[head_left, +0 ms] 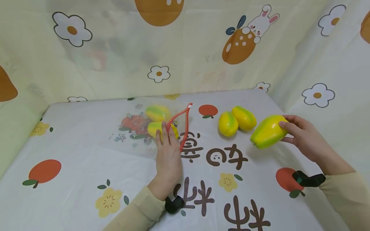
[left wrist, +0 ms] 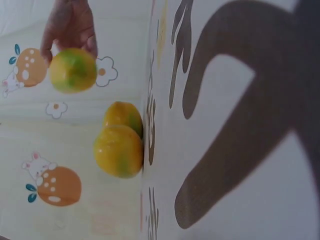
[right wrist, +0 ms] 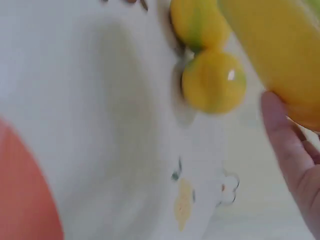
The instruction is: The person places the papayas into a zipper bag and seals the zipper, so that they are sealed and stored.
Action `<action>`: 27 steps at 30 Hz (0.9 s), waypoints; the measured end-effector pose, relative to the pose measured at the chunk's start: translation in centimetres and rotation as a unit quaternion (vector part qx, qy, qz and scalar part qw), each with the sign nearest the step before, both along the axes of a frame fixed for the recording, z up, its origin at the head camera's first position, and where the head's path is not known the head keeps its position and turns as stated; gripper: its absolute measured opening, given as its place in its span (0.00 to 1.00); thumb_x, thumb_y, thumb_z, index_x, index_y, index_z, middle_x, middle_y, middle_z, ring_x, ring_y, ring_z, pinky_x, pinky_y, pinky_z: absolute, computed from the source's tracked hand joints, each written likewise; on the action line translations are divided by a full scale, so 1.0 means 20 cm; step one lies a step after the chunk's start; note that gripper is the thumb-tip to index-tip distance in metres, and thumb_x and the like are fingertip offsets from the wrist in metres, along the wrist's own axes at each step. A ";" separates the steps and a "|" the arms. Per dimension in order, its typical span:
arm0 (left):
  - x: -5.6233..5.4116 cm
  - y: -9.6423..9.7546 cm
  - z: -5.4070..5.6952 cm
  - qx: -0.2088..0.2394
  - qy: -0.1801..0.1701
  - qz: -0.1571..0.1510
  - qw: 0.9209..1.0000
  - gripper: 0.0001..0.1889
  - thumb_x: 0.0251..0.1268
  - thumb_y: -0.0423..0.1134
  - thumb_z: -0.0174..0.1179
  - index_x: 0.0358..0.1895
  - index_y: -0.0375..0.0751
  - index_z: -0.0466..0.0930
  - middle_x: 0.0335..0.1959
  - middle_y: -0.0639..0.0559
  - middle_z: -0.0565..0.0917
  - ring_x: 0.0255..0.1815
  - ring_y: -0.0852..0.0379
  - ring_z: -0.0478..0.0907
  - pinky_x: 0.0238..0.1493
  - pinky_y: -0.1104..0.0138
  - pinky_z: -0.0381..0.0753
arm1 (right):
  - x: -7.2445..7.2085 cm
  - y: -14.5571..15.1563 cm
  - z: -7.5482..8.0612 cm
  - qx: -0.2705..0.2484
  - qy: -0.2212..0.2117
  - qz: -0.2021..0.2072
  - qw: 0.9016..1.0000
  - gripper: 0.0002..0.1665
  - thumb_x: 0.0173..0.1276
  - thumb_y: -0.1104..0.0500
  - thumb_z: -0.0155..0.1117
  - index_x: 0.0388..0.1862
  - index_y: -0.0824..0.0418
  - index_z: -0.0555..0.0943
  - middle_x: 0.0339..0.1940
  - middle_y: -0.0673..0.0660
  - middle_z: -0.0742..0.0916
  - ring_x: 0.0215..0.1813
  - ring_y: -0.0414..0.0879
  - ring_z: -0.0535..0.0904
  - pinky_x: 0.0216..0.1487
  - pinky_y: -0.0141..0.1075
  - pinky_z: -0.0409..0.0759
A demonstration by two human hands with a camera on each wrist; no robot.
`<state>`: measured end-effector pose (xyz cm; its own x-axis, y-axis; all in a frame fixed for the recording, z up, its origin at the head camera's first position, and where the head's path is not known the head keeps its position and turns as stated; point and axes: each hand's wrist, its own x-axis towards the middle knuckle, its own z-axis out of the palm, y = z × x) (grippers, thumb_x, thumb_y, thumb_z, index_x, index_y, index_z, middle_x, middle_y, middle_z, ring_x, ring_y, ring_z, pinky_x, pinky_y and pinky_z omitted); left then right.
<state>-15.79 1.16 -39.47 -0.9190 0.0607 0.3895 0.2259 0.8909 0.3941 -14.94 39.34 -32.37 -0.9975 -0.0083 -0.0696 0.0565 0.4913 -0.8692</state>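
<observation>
My right hand (head_left: 302,134) grips a yellow-green papaya (head_left: 268,131) by its far end, lifted above the table at the right. In the right wrist view, the thumb lies along that papaya (right wrist: 280,45). With fingers straight, my left hand (head_left: 168,157) rests at the opening of a clear plastic bag (head_left: 138,149) with a red handle (head_left: 186,128). Inside the bag lie two papayas, one (head_left: 158,113) behind the other (head_left: 153,129); the left fingers partly cover the nearer one. The left wrist view does not show the left hand.
Two more papayas, one (head_left: 228,124) touching the other (head_left: 244,118), lie on the table between my hands. The white printed tablecloth (head_left: 72,199) spreads below. Patterned cloth (head_left: 115,64) hangs behind the table and at both sides.
</observation>
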 end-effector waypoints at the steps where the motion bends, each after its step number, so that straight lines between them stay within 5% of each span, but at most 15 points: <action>1: 0.00 0.00 0.00 0.002 0.000 0.002 1.000 0.38 0.62 0.18 0.62 0.76 0.26 0.60 0.81 0.32 0.57 0.75 0.27 0.62 0.49 0.47 0.87 | -0.01 -0.03 0.01 -0.033 0.012 -0.002 0.999 0.16 0.84 0.55 0.47 0.65 0.55 0.65 0.52 0.40 0.75 0.47 0.30 0.79 0.44 0.23 0.85; 4: 0.00 -0.01 0.01 0.004 0.004 0.006 1.000 0.37 0.62 0.18 0.63 0.76 0.26 0.61 0.80 0.31 0.58 0.75 0.26 0.63 0.49 0.46 0.87 | -0.04 -0.13 0.04 -0.089 0.035 -0.002 0.995 0.14 0.83 0.56 0.51 0.63 0.50 0.67 0.54 0.44 0.75 0.48 0.31 0.79 0.44 0.22 0.84; 10: -0.01 -0.01 0.01 -0.002 0.020 0.013 1.000 0.37 0.61 0.20 0.64 0.75 0.26 0.63 0.79 0.30 0.60 0.73 0.26 0.65 0.48 0.46 0.88 | -0.12 -0.39 0.07 0.022 0.054 0.018 0.998 0.36 0.81 0.50 0.55 0.78 0.66 0.61 0.64 0.52 0.75 0.57 0.40 0.80 0.49 0.18 0.81; 14: -0.01 -0.01 0.01 -0.007 0.011 0.017 1.000 0.38 0.61 0.20 0.65 0.75 0.27 0.62 0.80 0.31 0.60 0.74 0.27 0.65 0.48 0.47 0.88 | -0.18 -0.56 0.06 0.042 0.041 0.030 0.998 0.38 0.78 0.50 0.61 0.78 0.65 0.62 0.71 0.66 0.73 0.68 0.59 0.76 0.49 0.14 0.77; 17: -0.01 -0.01 0.01 -0.011 -0.003 0.017 1.000 0.38 0.61 0.20 0.65 0.76 0.28 0.61 0.81 0.32 0.57 0.75 0.28 0.64 0.48 0.47 0.88 | -0.23 -0.66 0.04 0.040 0.029 0.032 0.998 0.39 0.76 0.52 0.64 0.77 0.65 0.62 0.72 0.67 0.72 0.69 0.63 0.75 0.49 0.14 0.77; 22: -0.01 0.00 0.01 -0.020 -0.006 0.018 1.000 0.38 0.61 0.20 0.65 0.76 0.28 0.61 0.81 0.32 0.57 0.74 0.28 0.65 0.50 0.49 0.87 | -0.30 -0.78 -0.01 0.040 0.003 0.026 0.999 0.39 0.75 0.51 0.65 0.77 0.64 0.62 0.73 0.65 0.72 0.69 0.61 0.76 0.63 0.34 0.82; 27: -0.01 0.00 0.01 -0.027 -0.010 0.016 0.999 0.39 0.61 0.20 0.65 0.76 0.28 0.61 0.81 0.32 0.57 0.74 0.28 0.65 0.50 0.50 0.88 | -0.34 -0.84 -0.05 0.033 -0.009 0.025 0.999 0.40 0.74 0.49 0.66 0.77 0.64 0.63 0.74 0.64 0.71 0.70 0.60 0.73 0.74 0.49 0.74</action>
<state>-15.93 1.22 -39.28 -0.9287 0.0507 0.3675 0.1884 0.9178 0.3496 -21.66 22.63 -33.46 -0.9945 -0.0535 -0.0903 0.0461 0.5506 -0.8335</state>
